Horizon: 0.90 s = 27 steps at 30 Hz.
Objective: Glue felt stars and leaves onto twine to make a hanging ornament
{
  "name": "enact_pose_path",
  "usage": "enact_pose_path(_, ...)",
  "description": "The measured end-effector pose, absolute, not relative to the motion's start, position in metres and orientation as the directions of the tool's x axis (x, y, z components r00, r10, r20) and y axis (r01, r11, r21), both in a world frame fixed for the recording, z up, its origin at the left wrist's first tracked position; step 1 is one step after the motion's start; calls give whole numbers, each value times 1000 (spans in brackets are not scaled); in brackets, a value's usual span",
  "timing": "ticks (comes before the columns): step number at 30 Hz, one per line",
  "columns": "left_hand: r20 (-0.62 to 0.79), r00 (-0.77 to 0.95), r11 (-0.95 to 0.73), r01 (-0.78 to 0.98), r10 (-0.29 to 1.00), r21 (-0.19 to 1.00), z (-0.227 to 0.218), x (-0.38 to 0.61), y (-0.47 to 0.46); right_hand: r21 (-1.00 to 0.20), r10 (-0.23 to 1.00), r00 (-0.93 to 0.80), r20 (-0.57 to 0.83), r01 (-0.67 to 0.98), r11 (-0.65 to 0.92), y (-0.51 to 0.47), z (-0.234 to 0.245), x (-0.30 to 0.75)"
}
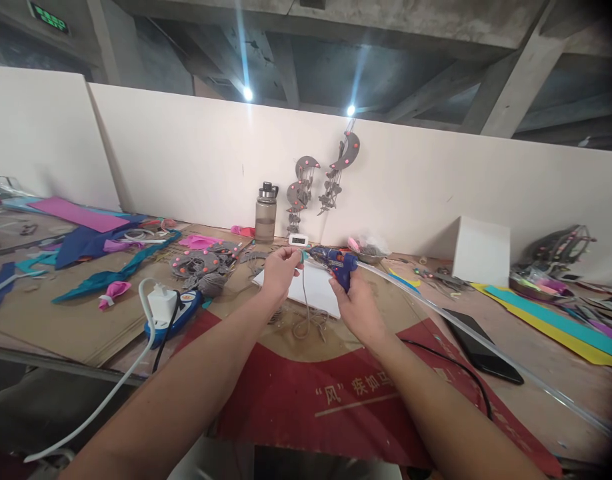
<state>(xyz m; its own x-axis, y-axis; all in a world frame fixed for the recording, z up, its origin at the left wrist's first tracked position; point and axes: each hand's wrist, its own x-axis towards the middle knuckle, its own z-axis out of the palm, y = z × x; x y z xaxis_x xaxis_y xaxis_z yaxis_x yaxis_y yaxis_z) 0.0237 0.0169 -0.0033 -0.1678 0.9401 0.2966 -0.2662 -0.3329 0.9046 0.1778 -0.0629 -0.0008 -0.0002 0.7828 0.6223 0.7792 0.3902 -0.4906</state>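
Observation:
My right hand (359,303) is wrapped round the handle of a blue glue gun (342,265). A very long clear glue stick (466,323) runs out of its back end, down to the right. The nozzle points left, close to the fingertips of my left hand (281,270). That hand is closed in a pinch on a grey cord (305,293), which hangs down to a loose tangle below. A small teal bit shows at the fingertips; its shape is too small to tell. Beneath both hands lies a white sheet (319,287) on a brown and red board (306,393).
A water bottle (265,217) and a small digital clock (299,240) stand by the white partition. Grey moon-shaped hangings (350,150) hang on it. Left are a power strip (186,310) and felt scraps (121,273); right, a black phone (481,347) and coloured sheets (561,320).

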Motion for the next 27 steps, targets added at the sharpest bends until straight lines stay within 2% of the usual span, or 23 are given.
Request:
enact_pose_path(23,307,-152,-339,-292,940,894,-3,23,16,-446,781,23,624,831,332,-62,-2,179)
enact_pose_path(27,310,-152,-343,-292,938,893,-3,24,16,-486,789,40,613,806,337,-62,1,179)
